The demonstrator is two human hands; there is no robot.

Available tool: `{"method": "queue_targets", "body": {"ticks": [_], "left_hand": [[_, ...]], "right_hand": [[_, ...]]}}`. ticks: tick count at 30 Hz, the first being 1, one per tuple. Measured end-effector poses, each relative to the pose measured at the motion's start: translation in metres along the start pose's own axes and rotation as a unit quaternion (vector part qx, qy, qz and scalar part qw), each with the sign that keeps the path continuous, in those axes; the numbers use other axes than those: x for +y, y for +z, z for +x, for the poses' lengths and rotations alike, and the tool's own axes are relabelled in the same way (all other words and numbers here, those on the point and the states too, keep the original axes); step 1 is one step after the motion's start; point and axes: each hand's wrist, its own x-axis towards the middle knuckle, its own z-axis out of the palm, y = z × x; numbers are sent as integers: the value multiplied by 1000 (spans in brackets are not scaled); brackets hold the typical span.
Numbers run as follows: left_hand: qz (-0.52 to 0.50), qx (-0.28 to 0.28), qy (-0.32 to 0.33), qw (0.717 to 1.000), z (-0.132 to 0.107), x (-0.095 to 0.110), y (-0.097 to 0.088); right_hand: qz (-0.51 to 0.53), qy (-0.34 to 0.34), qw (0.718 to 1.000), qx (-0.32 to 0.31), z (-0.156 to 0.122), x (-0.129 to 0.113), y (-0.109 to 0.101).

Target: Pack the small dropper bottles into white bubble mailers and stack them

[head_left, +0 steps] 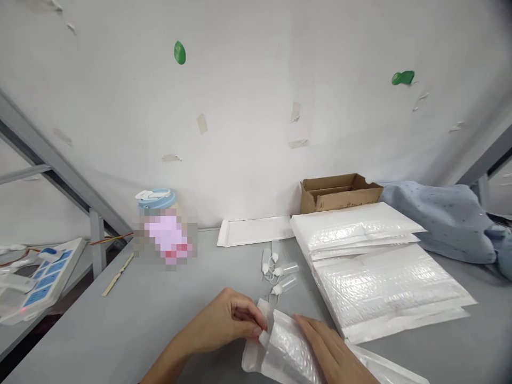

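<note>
A white bubble mailer (290,346) lies at the front of the table, its open end with the flap facing left. At that opening, my left hand (240,322) is closed in a pinch on a small white piece whose kind I cannot make out. My right hand (330,349) holds the mailer from the right, fingers stretched along its surface and thumb hidden. Just beyond the mailer, several small clear bottles (286,285) with white caps lie in a loose cluster.
Several large bubble mailers (388,288) are stacked at the right. Behind them are an open cardboard box (348,200) and blue cloth (436,218). A flat white mailer (256,232) lies near the wall. Further left are blue tape rolls (158,198), a blurred pink item (168,234) and a power strip (50,277).
</note>
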Motion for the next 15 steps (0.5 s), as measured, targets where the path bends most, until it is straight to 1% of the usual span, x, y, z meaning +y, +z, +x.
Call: {"method": "queue_targets", "body": {"ticks": [2, 4, 8, 10, 12, 15], "left_hand": [[-13, -16, -8, 1000, 1, 0, 2], [-22, -21, -14, 999, 1, -1, -1], [-34, 20, -1, 999, 2, -2, -12], [-9, 22, 21, 999, 4, -1, -9], [33, -11, 41, 999, 6, -1, 1], [70, -81, 60, 992, 7, 1, 19]], "right_hand": [[-6, -4, 1000, 7, 1, -1, 1], [-13, 0, 1000, 18, 1, -3, 1], [-21, 4, 1000, 8, 4, -4, -2], [-21, -2, 1000, -5, 5, -3, -6], [-24, -3, 1000, -20, 6, -3, -9], [-27, -3, 998, -51, 8, -5, -12]]}}
